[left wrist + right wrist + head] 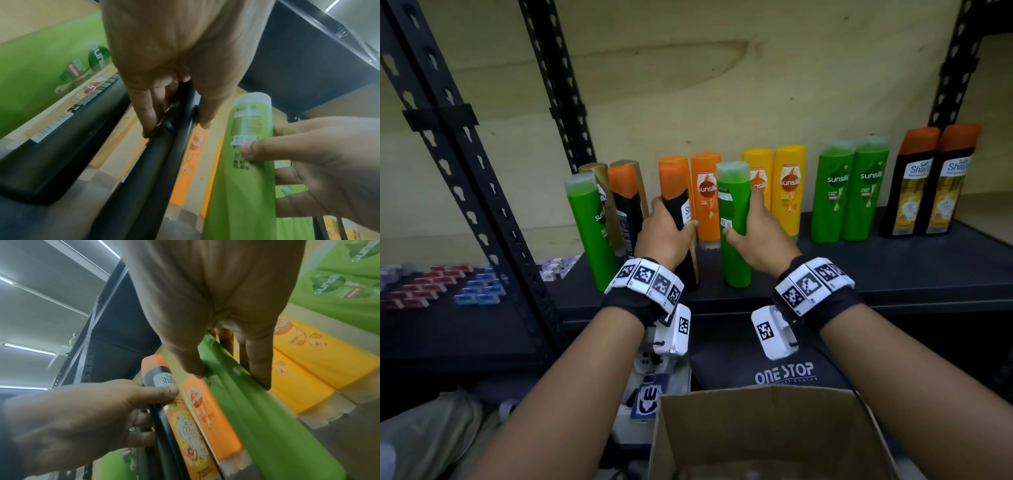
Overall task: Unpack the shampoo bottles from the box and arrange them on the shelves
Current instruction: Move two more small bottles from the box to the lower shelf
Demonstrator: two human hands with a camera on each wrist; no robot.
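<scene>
My left hand [666,231] grips a black bottle with an orange cap [677,192] that stands on the dark shelf [893,274]. In the left wrist view the fingers [147,113] curl round its dark body [160,154]. Just to its right, my right hand [755,236] holds a green shampoo bottle [734,219], label side turned to me, base on the shelf. The right wrist view shows that green bottle [257,410] between thumb and fingers, and the black bottle [159,374] in the left hand [82,418]. The cardboard box [767,435] stands open below my arms.
Behind stand orange [707,202] and yellow bottles [789,192], two green ones [849,192] and two black ones [928,181] to the right. A green bottle [587,226] and a black one [625,212] stand to the left, by the black upright [482,212].
</scene>
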